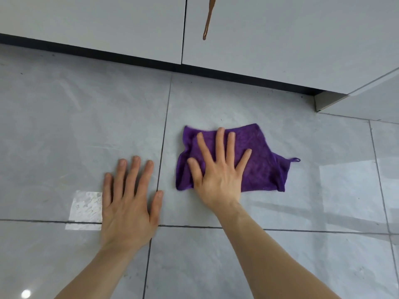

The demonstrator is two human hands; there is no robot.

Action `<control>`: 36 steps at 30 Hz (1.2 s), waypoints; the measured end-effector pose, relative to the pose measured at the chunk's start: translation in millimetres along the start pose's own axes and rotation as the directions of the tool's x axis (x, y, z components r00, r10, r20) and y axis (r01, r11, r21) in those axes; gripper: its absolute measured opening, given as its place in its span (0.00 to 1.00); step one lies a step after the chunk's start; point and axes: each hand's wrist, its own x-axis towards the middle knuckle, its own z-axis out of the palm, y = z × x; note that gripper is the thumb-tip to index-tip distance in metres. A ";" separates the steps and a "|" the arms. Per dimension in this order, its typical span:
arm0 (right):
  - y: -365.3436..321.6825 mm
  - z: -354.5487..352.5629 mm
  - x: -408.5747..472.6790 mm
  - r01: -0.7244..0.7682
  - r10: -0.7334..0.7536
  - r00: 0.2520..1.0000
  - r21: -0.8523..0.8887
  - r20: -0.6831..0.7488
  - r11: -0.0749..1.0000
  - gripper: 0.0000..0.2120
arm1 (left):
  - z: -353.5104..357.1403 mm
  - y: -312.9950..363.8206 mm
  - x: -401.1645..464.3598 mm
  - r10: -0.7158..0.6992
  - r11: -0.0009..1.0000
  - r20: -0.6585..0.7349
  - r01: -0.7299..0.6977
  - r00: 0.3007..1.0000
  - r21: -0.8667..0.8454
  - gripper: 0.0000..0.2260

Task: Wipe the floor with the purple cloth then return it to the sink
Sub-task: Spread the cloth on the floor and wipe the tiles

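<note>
Right hand (pixel 218 175) flat on purple cloth (pixel 259 165), left hand (pixel 129 203) on floor (pixel 86 126), all fingers (pixel 220 143) splayed.

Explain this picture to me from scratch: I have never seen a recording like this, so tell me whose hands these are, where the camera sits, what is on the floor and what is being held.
There is no machine here. A person wears one wide-angle camera on the head, looking forward and down, so you see their own two bare arms reaching out from the bottom of the picture.

The surface is a grey tiled floor with dark grout lines. Along the top run pale cabinet doors above a dark plinth, with a brown handle on one door.

The left hand lies flat on the bare tile, fingers spread, apparently for support. The right hand lies flat, fingers spread, on a purple cloth, pressing it against the floor. Nothing is gripped: the cloth is held down by the palm, not pinched. A small hanging loop sticks out at the cloth's right corner. No sink is in view.
</note>
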 end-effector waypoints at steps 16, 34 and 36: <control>42.4 16.9 -185.0 0.119 -0.121 0.993 0.068 0.014 0.991 0.34 | 1.0 0.0 -3.5 -0.015 1.000 0.008 0.015 1.000 0.013 0.30; 50.2 -53.8 -119.8 -0.080 0.310 0.863 0.497 -0.399 0.864 0.16 | 0.9 1.6 -2.8 -0.025 0.999 -0.013 0.024 1.000 -0.025 0.30; 37.6 -42.1 -137.6 0.041 0.127 0.946 0.498 -0.298 0.866 0.11 | 0.6 1.0 -2.3 -0.029 0.999 -0.014 0.029 0.999 -0.020 0.30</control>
